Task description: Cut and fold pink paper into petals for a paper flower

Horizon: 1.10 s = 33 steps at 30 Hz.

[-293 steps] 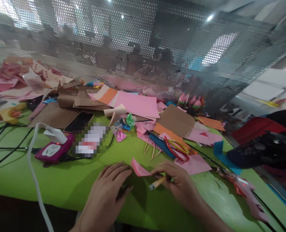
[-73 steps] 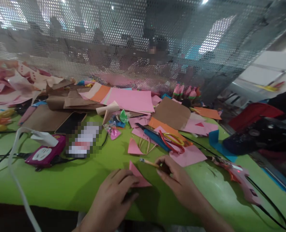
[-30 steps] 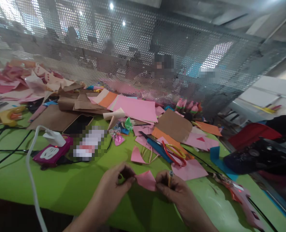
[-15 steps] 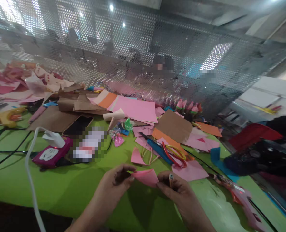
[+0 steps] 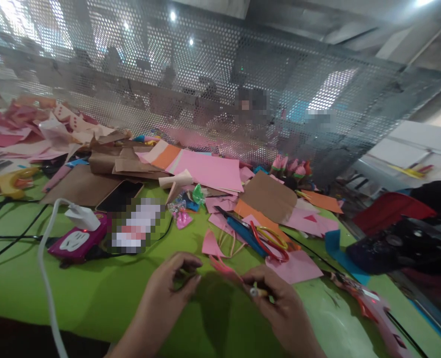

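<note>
My right hand [image 5: 280,301] pinches a small curved piece of pink paper [image 5: 225,268]. Tucked in the same fingers is a pencil [image 5: 259,292], its end pointing at me. Left of the paper, my left hand [image 5: 173,283] holds nothing; thumb and fingertips are curved with a gap between them. Just beyond the paper lie another pink paper piece [image 5: 212,243], curled, and scissors [image 5: 253,236] with blue, red and yellow parts. A flat pink sheet [image 5: 295,266] rests past my right hand.
On the green tabletop [image 5: 104,298] stand a purple power strip [image 5: 80,242] with a white charger [image 5: 82,217] and a phone [image 5: 120,195]. A pink glue gun [image 5: 373,303] lies at right, a yellow one [image 5: 11,182] at left. Paper scraps line the perforated metal screen [image 5: 213,99].
My left hand has let go of the pink paper and drawn slightly left. The paper has turned more edge-on in my right hand, and the pencil has tilted.
</note>
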Motion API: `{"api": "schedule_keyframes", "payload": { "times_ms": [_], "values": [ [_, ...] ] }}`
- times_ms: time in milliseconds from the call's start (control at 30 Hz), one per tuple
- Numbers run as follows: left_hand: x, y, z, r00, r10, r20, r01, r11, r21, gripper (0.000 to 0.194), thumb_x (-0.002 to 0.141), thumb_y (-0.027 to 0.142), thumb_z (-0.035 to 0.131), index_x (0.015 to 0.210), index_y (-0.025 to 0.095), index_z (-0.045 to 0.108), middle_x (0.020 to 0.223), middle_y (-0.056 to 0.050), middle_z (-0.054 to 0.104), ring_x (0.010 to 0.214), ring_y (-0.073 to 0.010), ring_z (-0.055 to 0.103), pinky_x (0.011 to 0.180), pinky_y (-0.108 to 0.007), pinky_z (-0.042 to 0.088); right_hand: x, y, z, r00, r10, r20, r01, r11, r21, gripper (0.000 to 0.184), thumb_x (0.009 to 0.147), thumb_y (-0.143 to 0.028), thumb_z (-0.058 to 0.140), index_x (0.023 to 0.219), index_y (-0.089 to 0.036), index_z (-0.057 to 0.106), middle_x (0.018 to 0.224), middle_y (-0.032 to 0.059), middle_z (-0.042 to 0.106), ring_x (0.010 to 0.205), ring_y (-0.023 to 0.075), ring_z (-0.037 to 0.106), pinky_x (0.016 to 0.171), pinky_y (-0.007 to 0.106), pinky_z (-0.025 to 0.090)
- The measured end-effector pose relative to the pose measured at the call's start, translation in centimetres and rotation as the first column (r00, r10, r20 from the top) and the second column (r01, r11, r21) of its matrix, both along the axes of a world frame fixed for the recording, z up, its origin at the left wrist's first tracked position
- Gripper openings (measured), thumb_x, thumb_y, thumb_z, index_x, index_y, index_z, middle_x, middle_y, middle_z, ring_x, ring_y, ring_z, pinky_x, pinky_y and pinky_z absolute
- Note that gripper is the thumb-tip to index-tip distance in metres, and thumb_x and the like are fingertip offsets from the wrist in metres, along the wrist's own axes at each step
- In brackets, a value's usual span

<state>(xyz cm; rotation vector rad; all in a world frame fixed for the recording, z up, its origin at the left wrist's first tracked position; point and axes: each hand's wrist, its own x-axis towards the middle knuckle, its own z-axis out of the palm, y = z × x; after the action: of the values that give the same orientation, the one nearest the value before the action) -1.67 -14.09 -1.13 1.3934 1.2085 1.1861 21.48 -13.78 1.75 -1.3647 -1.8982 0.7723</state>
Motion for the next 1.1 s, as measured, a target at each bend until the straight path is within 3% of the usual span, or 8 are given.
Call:
{"api": "schedule_keyframes", "payload": {
  "times_ms": [167, 367, 500, 700, 833, 1000, 1100],
  "values": [
    [-0.3, -0.5, -0.3, 0.96, 0.046, -0.277, 0.005, 0.983, 0.181, 0.025, 0.083, 0.011, 0.053, 0.102, 0.026, 0.06, 0.104, -0.002, 0.063, 0.098, -0.0197, 0.059, 0.086, -0.036, 0.048, -0.8, -0.4, -0.3, 0.951, 0.058, 0.303, -0.155, 0.939, 0.306, 0.029, 0.082, -0.007, 0.049, 0.094, -0.024, 0.069, 0.089, 0.0061, 0.068, 0.081, 0.0213, 0.062, 0.069, 0.031, 0.046],
    [-0.7, -1.0, -0.5, 0.86, 0.04, -0.508, 0.153, 0.93, 0.333, 0.031, 0.085, 0.01, 0.053, 0.11, 0.026, 0.059, 0.108, -0.003, 0.065, 0.098, -0.0219, 0.059, 0.083, -0.039, 0.051, -1.7, -0.3, -0.7, 0.881, 0.113, 0.46, -0.297, 0.889, 0.349, 0.046, 0.068, 0.003, 0.043, 0.097, -0.024, 0.067, 0.088, 0.0037, 0.069, 0.077, 0.0196, 0.063, 0.066, 0.03, 0.043],
    [-1.0, -1.2, -0.4, 0.792, 0.018, -0.61, 0.251, 0.902, 0.352, 0.035, 0.085, 0.011, 0.054, 0.116, 0.028, 0.059, 0.11, -0.002, 0.067, 0.099, -0.0226, 0.059, 0.082, -0.041, 0.052, -1.6, -0.4, -0.8, 0.876, 0.125, 0.465, -0.292, 0.906, 0.307, 0.049, 0.066, 0.004, 0.043, 0.099, -0.025, 0.066, 0.09, 0.003, 0.069, 0.078, 0.0191, 0.062, 0.067, 0.03, 0.043],
    [-1.5, -1.9, -0.9, 0.694, 0.061, -0.717, 0.317, 0.869, 0.38, 0.036, 0.083, 0.014, 0.057, 0.117, 0.027, 0.059, 0.119, -0.003, 0.066, 0.105, -0.0253, 0.06, 0.084, -0.043, 0.053, -0.7, -0.5, -0.2, 0.923, 0.134, 0.36, -0.191, 0.974, 0.126, 0.035, 0.08, -0.006, 0.053, 0.108, -0.026, 0.06, 0.103, 0.0053, 0.064, 0.095, 0.0222, 0.058, 0.077, 0.033, 0.046],
    [-1.1, -2.5, -1.5, 0.655, 0.164, -0.737, 0.297, 0.841, 0.451, 0.037, 0.083, 0.018, 0.057, 0.119, 0.029, 0.058, 0.122, -0.002, 0.065, 0.106, -0.0264, 0.059, 0.084, -0.043, 0.052, -0.3, -0.2, 1.1, 0.961, 0.092, 0.261, -0.098, 0.995, 0.013, 0.025, 0.086, -0.014, 0.053, 0.108, -0.025, 0.052, 0.1, 0.0039, 0.057, 0.082, 0.0181, 0.056, 0.066, 0.027, 0.046],
    [0.5, -2.6, -0.9, 0.66, 0.131, -0.74, 0.283, 0.869, 0.407, 0.036, 0.084, 0.017, 0.056, 0.118, 0.029, 0.058, 0.118, -0.002, 0.065, 0.104, -0.0252, 0.059, 0.084, -0.043, 0.048, -0.6, 0.0, 1.7, 0.982, 0.072, 0.175, -0.058, 0.995, -0.084, 0.011, 0.096, -0.02, 0.042, 0.104, -0.024, 0.048, 0.092, 0.0013, 0.054, 0.08, 0.0162, 0.052, 0.07, 0.027, 0.044],
    [1.2, -2.2, -0.3, 0.663, 0.07, -0.745, 0.286, 0.897, 0.338, 0.031, 0.084, 0.012, 0.054, 0.11, 0.027, 0.061, 0.113, -0.001, 0.067, 0.1, -0.0228, 0.061, 0.085, -0.041, 0.046, -0.9, 0.3, 1.6, 0.986, 0.083, 0.146, -0.075, 0.995, -0.058, 0.01, 0.097, -0.021, 0.042, 0.099, -0.022, 0.052, 0.094, 0.0027, 0.055, 0.085, 0.0172, 0.053, 0.074, 0.029, 0.044]
  ]
}}
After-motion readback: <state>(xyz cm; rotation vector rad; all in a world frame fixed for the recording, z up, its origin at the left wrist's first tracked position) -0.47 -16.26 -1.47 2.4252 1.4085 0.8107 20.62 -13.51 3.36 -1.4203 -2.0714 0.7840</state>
